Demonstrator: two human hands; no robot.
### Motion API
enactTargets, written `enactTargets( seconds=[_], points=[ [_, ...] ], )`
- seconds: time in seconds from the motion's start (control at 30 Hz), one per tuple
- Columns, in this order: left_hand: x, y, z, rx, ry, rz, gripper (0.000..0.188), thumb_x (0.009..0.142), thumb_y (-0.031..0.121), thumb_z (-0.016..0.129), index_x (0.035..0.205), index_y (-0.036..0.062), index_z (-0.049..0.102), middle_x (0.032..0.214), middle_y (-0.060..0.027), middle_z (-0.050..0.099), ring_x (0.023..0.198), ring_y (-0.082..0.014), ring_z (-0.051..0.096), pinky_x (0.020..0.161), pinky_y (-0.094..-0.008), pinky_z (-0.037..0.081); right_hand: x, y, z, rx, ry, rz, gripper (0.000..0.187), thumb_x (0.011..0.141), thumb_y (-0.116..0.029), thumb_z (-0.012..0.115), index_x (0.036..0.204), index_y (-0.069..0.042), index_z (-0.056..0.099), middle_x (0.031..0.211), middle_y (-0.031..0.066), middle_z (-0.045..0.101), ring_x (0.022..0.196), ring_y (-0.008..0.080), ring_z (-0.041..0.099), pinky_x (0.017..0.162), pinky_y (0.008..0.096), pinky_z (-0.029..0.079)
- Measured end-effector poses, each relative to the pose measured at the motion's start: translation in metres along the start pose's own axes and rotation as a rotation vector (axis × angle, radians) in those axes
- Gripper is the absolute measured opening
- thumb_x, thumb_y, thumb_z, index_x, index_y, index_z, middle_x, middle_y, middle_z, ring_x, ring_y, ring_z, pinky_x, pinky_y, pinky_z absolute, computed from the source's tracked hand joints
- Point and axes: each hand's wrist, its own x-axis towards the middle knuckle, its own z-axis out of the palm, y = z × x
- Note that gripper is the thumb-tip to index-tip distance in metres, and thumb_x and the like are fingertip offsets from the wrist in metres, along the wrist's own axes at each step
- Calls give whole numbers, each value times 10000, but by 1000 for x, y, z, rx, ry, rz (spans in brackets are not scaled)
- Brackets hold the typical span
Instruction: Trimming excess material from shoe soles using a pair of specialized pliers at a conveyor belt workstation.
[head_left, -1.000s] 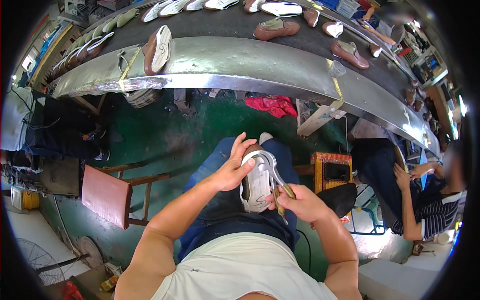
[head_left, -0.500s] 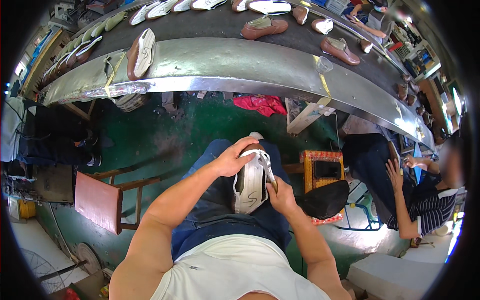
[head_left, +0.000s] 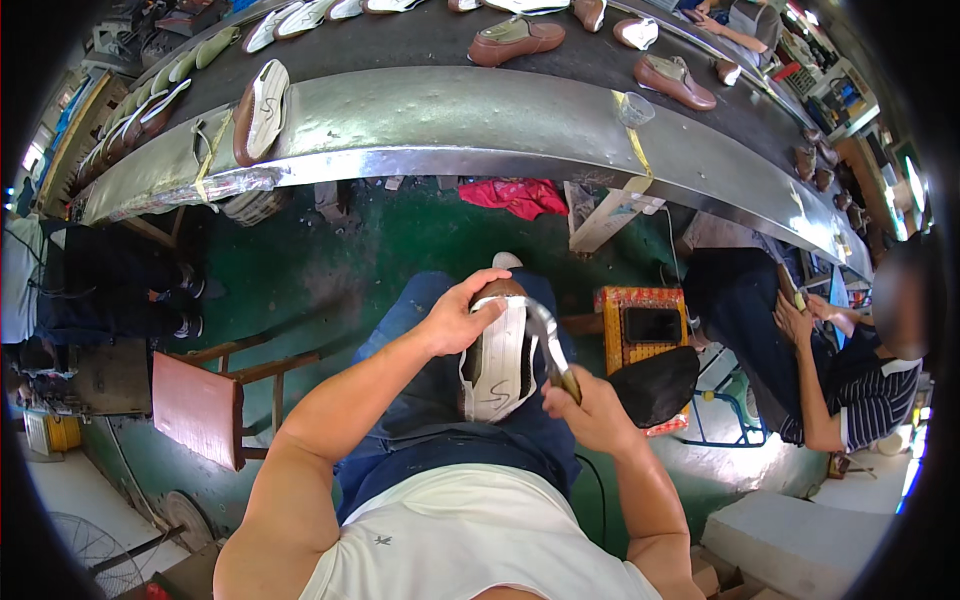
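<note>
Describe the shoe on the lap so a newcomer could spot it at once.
Below the long metal-edged bench, find the central blue trousers. Over them is a white and brown shoe with a dark squiggle on its side. Unlike the shoes on the bench, this one is gripped by the person's left hand.

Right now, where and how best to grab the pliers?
Probably the handles, from the lower right: they slant away from the shoe, while the curved head of the pliers lies at its toe end. The right hand grips there.
</note>
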Motion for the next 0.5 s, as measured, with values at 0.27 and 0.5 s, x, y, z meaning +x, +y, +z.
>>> enactTargets(
  seconds=[0.27, 0.5],
  points=[
    [9, -4, -15, -6, -70, 20, 480, 984, 83, 612, 1450, 86, 497, 1282, -71, 622, 1178, -166, 574, 1034, -332, 466, 28, 22, 2, -127, 111, 11, 302, 1009, -239, 583, 1130, 38, 585, 814, 145, 675, 720, 274, 677, 708, 381, 534],
    [29, 20, -19, -279, -188, -108, 509, 1000, 189, 656, 1465, 50, 504, 1247, -79, 659, 1074, -163, 632, 952, -340, 527, 48, 67, 35, 253, 222, 90, 424, 913, -256, 733, 1170, 46, 584, 912, 98, 681, 773, 166, 658, 723, 336, 553]
  ],
)
